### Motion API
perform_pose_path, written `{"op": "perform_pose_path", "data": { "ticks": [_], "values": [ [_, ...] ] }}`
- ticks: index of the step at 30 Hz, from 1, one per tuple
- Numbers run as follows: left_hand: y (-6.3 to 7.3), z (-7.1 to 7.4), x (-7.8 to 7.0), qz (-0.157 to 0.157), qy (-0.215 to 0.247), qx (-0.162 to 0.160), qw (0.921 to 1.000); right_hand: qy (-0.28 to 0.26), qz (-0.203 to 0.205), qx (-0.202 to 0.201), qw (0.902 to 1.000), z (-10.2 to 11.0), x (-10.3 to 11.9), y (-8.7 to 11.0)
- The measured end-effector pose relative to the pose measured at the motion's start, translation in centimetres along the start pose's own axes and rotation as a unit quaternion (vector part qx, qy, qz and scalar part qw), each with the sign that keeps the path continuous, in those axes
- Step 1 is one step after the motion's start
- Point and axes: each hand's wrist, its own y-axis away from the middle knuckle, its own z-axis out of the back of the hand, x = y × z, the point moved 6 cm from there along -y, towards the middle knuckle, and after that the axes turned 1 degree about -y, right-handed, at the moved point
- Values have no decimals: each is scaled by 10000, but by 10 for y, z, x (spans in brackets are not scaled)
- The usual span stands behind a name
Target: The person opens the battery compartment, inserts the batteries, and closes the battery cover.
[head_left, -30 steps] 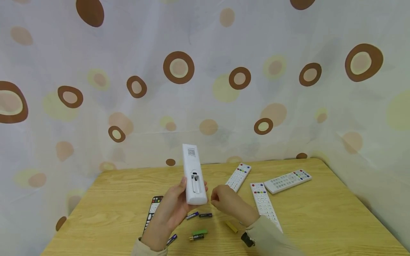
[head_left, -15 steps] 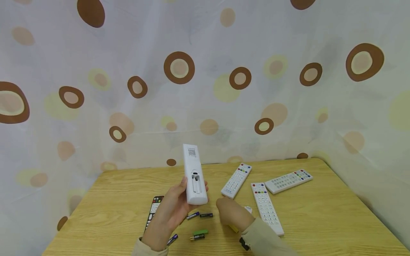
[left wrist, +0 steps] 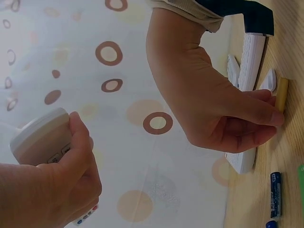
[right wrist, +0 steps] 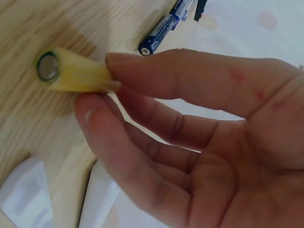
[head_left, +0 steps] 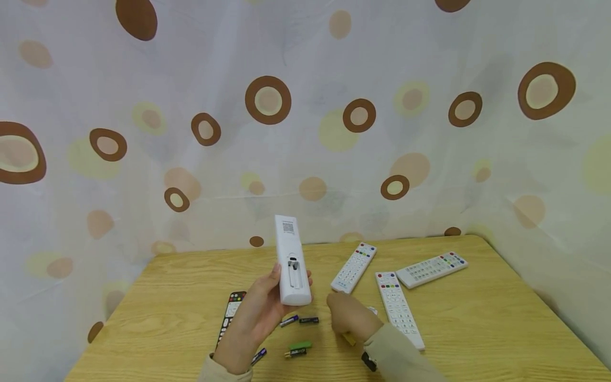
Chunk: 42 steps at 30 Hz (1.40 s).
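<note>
My left hand holds a white remote control raised, with its back facing up and the battery compartment uncovered; no battery shows in the slot. Down at the table, my right hand pinches a yellow battery between thumb and fingertip. In the left wrist view the same yellow battery sticks out past the fingertips, close over the wood. A small white plastic piece lies beside the right hand, partly hidden by it in the head view.
Several loose batteries lie between the hands, among them a blue one, a black one and a green one. White remotes rest at the back and right. A black-edged remote is partly behind the left arm.
My right hand has moved from beside the raised remote down and right to the yellow battery, and now pinches it. The left hand and its remote have stayed nearly still.
</note>
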Motion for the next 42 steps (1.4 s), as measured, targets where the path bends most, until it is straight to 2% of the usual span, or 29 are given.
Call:
{"op": "perform_pose_path", "data": {
  "ticks": [8, 12, 16, 18, 21, 24, 26, 30, 37, 42],
  "values": [
    [0, 0, 0, 15, -28, -24, 10000, -645, 68, -41, 9979, 3, -6, -3],
    [0, -1, -1, 6, -15, -41, 10000, -677, 228, -46, 9974, 8, -6, 0],
    [1, -1, -1, 3, -27, -40, 10000, -870, 652, -123, 9940, 16, -4, 5],
    [1, -1, -1, 5, -24, -32, 10000, -1108, 968, -159, 9890, 21, -3, 6],
    [1, 0, 0, 15, -43, -41, 10000, -1865, 1363, 41, 9729, 29, -2, 7],
    [1, 1, 0, 31, -110, -65, 9999, -2743, 1522, 373, 9488, 38, -1, 9],
    [1, 1, 0, 39, -168, -76, 9998, -3097, 1609, 500, 9358, 44, 0, 11],
    [0, 2, 1, 44, -241, -99, 9997, -3418, 1712, 627, 9219, 53, 3, 15],
    [-1, 4, 2, 58, -254, -163, 9995, -4062, 1623, 835, 8954, 57, 4, 20],
    [-2, 4, 3, 65, -348, -127, 9993, -4450, 1528, 658, 8800, 64, 5, 23]
  ]
}}
